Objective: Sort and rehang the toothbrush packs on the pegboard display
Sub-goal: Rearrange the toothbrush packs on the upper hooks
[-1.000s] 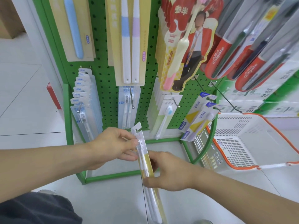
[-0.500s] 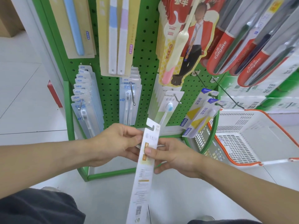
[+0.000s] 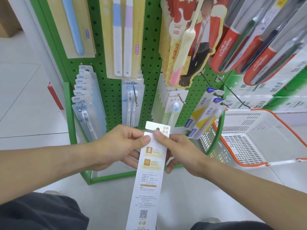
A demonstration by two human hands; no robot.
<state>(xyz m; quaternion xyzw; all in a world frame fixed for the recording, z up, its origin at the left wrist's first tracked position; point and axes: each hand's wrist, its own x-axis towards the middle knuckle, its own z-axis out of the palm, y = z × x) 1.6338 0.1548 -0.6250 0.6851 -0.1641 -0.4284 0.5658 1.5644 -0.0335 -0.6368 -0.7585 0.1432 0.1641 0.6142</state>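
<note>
You hold one long white toothbrush pack (image 3: 149, 176) back side up, its hang tab toward the green pegboard (image 3: 149, 47) and its printed panel with gold squares and a QR code running down toward you. On the pegboard's low hooks hang the clear "NEW" packs (image 3: 86, 103) at left, a clear twin pack (image 3: 131, 103) in the middle, white packs (image 3: 174, 105) beside it, and blue-and-yellow packs (image 3: 204, 117) at right.
</note>
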